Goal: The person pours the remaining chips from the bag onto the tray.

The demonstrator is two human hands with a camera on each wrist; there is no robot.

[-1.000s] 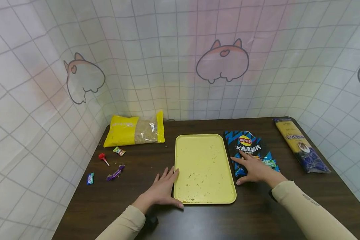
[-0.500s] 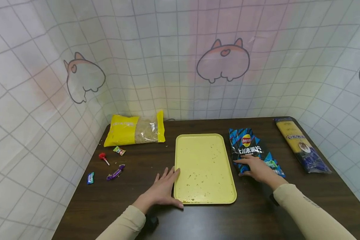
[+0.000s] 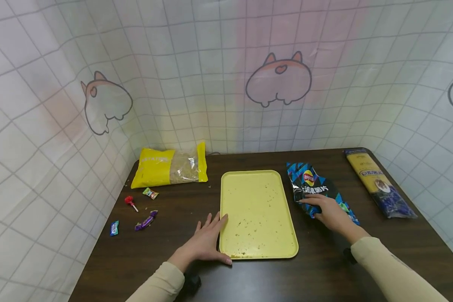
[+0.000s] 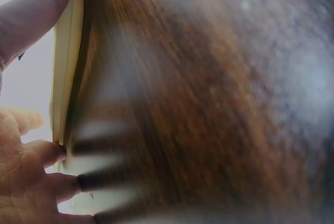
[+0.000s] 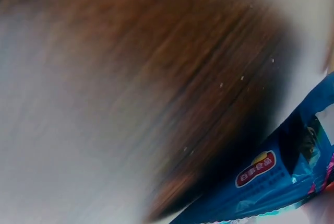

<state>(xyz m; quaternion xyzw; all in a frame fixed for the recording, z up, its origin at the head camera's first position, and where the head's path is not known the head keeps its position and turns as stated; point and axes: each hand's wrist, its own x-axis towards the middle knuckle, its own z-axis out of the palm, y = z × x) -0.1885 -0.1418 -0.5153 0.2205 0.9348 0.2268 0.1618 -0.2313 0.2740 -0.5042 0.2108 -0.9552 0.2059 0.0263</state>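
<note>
**Chip bag lifting off the table, tray held steady**

Right hand (image 3: 330, 212) now grips the lower part of the chip bag (image 3: 314, 184), fingers and thumb curled round it. A sec ago that hand lay flat on top of the bag w/ fingers spread; half a sec ago it had slid toward the bag's near end and begun to close. Since then the bag has crumpled, narrowed and tilted, its top end swung toward the tray (image 3: 257, 212). Right wrist view, blurred, shows the bag (image 5: 282, 177) up close w/ the dark table behind, which fits a bag coming up off the surface. My read: the pick-up is underway, not finished; the far end looks to be resting on or just above the table (image 3: 249, 277).

Left hand (image 3: 207, 243) hasn't moved across the 3 head views: fingers relaxed and straight along the tray's left edge, thumb under the near left corner. Left wrist view shows the fingers (image 4: 36, 166) against the tray rim (image 4: 65, 78), holding nothing. It seems to brace the tray.

Where things are: bag just right of the tray, touching or nearly touching its right edge; can't tell which. Tray sits mid-table, bare but for crumbs.

Unchanged: yellow bag (image 3: 170, 167) at back left, pasta pack (image 3: 379, 182) far right, lollipop (image 3: 130, 202) and three wrapped sweets (image 3: 146, 219) left of the tray.
</note>
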